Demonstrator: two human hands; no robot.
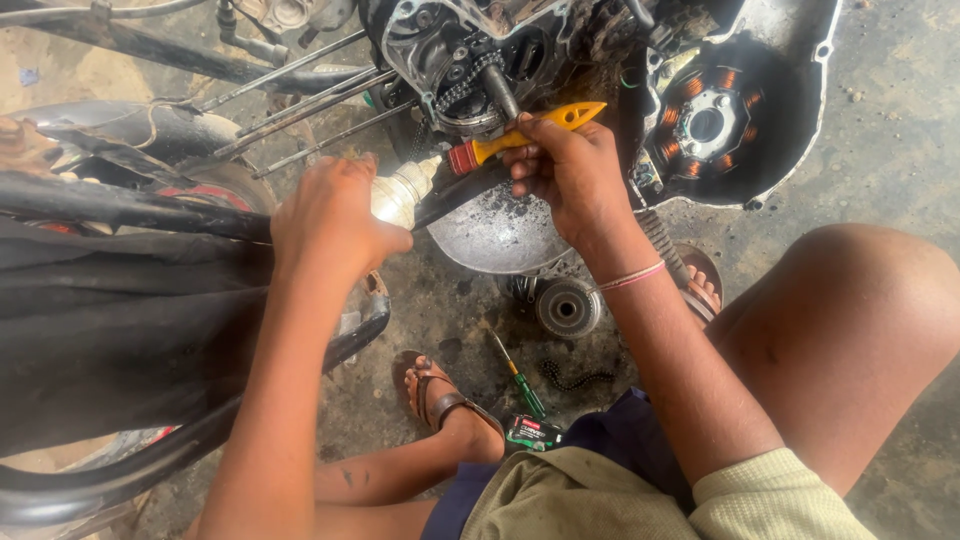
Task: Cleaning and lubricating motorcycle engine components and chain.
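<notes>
At the far left we see the dark motorcycle frame (120,300) lying across the view, its long bare studs (300,115) angling up toward the engine; just right of it our left hand (335,220) is wrapped shut around a pale plastic squeeze bottle (400,192), whose nozzle points toward the opened engine. Below, our sandalled foot (445,400) rests on the oily ground beside a green-handled screwdriver (518,375), a short loose chain (575,378) and a small box (533,432); a round clutch-like part (568,306) lies just behind them.

In the middle, a shallow metal pan (495,235) sits under the engine and holds dark residue; above it the engine case (470,60) stands open, with a chain and sprocket exposed. Our right hand (570,175) is closed on a yellow-handled tool (525,135) with a red collar, held close against the open case; whether its tip touches the metal we cannot tell, since the fingers hide it.

Further right, the removed side cover (740,110) leans with its copper windings showing; a second foot (700,285) peeps out beneath.

We judge the stripping largely done: cover off, parts laid out, pan in place; cleaning inside the case looks to be in hand, and refitting is left.
</notes>
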